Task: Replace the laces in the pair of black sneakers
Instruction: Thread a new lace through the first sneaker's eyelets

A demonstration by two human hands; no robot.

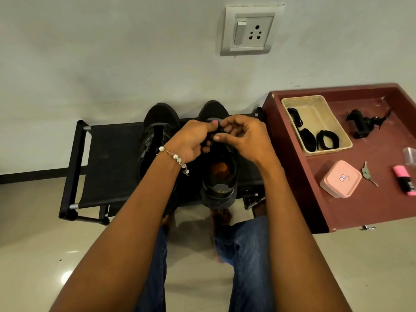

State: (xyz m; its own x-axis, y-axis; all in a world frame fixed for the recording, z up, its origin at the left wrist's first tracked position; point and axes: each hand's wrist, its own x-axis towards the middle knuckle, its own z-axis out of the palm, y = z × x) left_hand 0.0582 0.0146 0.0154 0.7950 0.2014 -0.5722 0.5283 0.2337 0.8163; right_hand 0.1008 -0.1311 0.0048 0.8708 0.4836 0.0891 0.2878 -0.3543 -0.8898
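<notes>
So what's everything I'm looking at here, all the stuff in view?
sneakers: 2, black, side by side on the rack
rack: 1, black, against the wall
side table: 1, maroon, right of the rack
tray: 1, beige, on the table
laces: several coiled, black, in the tray
lidded box: 1, pink, on the table
highlighter: 1, pink, table's right edge
clamp-like gadget: 1, black, beside the tray
wall socket: 1, white, above
left hand: fingers pinched at the right sneaker's eyelets
right hand: likewise, fingers curled there
</notes>
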